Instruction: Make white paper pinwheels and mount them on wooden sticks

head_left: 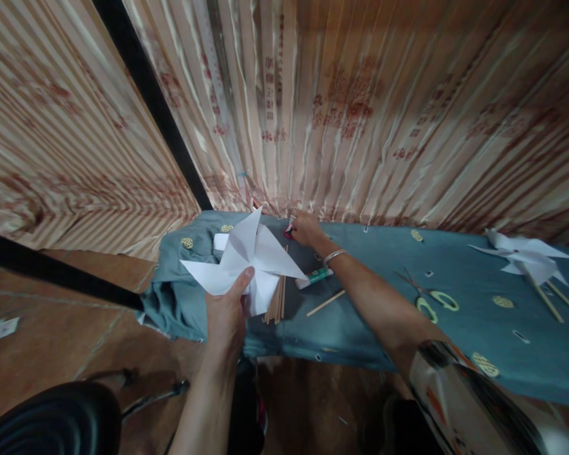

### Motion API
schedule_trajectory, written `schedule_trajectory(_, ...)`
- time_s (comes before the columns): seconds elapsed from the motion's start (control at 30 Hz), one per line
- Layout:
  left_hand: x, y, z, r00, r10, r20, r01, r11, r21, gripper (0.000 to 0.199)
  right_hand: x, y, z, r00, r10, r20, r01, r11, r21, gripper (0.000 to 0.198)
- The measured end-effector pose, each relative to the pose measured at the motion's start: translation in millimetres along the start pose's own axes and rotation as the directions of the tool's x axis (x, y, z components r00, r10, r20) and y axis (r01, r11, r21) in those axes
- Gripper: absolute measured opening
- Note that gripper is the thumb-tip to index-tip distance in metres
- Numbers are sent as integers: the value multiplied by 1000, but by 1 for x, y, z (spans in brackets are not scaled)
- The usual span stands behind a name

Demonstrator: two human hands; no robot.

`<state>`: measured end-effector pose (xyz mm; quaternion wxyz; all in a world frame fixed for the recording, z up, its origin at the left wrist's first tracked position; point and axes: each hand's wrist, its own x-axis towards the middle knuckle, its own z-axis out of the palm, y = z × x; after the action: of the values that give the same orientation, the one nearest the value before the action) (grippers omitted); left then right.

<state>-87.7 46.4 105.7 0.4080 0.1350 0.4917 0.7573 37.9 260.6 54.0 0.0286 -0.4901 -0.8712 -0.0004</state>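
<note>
Pinching the white paper pinwheel (258,249), your left hand (227,309) has its thumb pressed on the front face just below the middle, and the blades fan out above the near-left part of the cloth-covered table (360,344)! Over to your right hand (308,229), stretched to the far edge by the curtain (341,126), fingers bent down at a small red object (289,229); whether they grip it or merely touch it, you can't tell from here. Between your arms lies a bundle of thin wooden sticks (279,297), partly behind the paper, with a green-and-white tube (315,277) just beside it and a single stick (325,303) lying at a slant nearer you. Out beyond your right forearm, green-handled scissors (429,298) rest with blades parted, and farther right sits more folded white paper (526,253), pinwheel-shaped, two sticks (543,296) pointing towards you!
</note>
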Motion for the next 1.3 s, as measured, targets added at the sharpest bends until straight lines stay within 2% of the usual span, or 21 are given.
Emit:
schedule_trajectory(0.8,-2,-7,-1,1000,-31,4,31,999,29,52,-1,5,8,997,27,-71,-20,995,95,27)
schedule_trajectory(1.07,-2,-5,2,1000,-22,-12,23,999,29,52,-2,1,12,988,87,-127,-64,982,175,28)
schedule_trajectory(1.3,-4,-11,5,999,-24,35,23,999,26,49,-18,0,13,945,227,-237,-125,916,381,27)
